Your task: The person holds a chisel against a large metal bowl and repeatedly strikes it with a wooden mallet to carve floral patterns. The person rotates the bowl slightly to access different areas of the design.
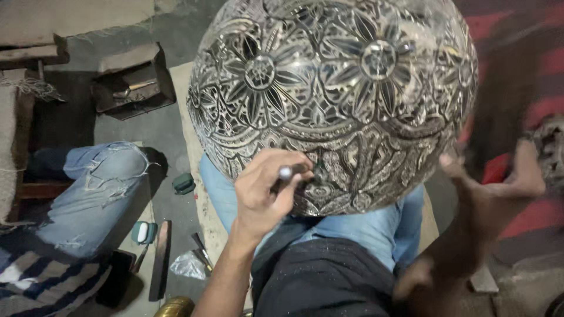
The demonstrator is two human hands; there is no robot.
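Filling the top of the view, closest to the lens, is the bowl [335,100]: a big round metal vessel, chased all over with flowers and leaves, resting on the worker's lap against blue jeans [376,226]. Engraving is the step in hand, by my reading, down on the lower band of the pattern.

Next in size, the right hand [499,188] sits blurred at the right of the bowl, fingers curled round a dark hammer [493,117] that smears upward; it looks mid-swing. Left hand [267,191] pinches a thin chisel [294,172] between thumb and fingers, tip set against the metal near the bottom edge.

Next move, I'd judge, calls for a clean blow on the chisel head, with the left grip steady so the line doesn't skid.

Off left, small stuff on the floor: a box [132,79] and green cases [183,183].
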